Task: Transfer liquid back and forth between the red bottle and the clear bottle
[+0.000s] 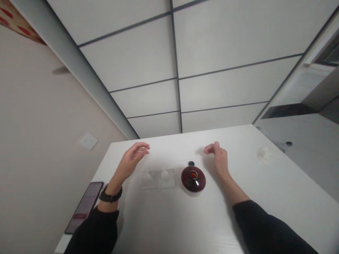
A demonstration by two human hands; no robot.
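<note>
My left hand (132, 157) hovers over the white table at the left, its fingers gently bent and its thumb apart, holding nothing. Right of it and nearer to me lies a clear two-part tray (158, 187), with a small whitish peaked lump (165, 175) in its right half and a fainter one in the left. A dark red round lidded pot (200, 182) with a ring-shaped top stands beside the tray. Just behind it sits a small dark disc (191, 163). My right hand (218, 157) is beyond the pot to the right, fingers loosely curled, with nothing visible in them.
A phone (86, 206) lies at the table's left edge, beside my left forearm. At the right of the table (164, 229) is a whitish crumpled clump (264, 155). White panelled doors (153, 102) rise behind the table; a wall with a socket (88, 141) borders the left.
</note>
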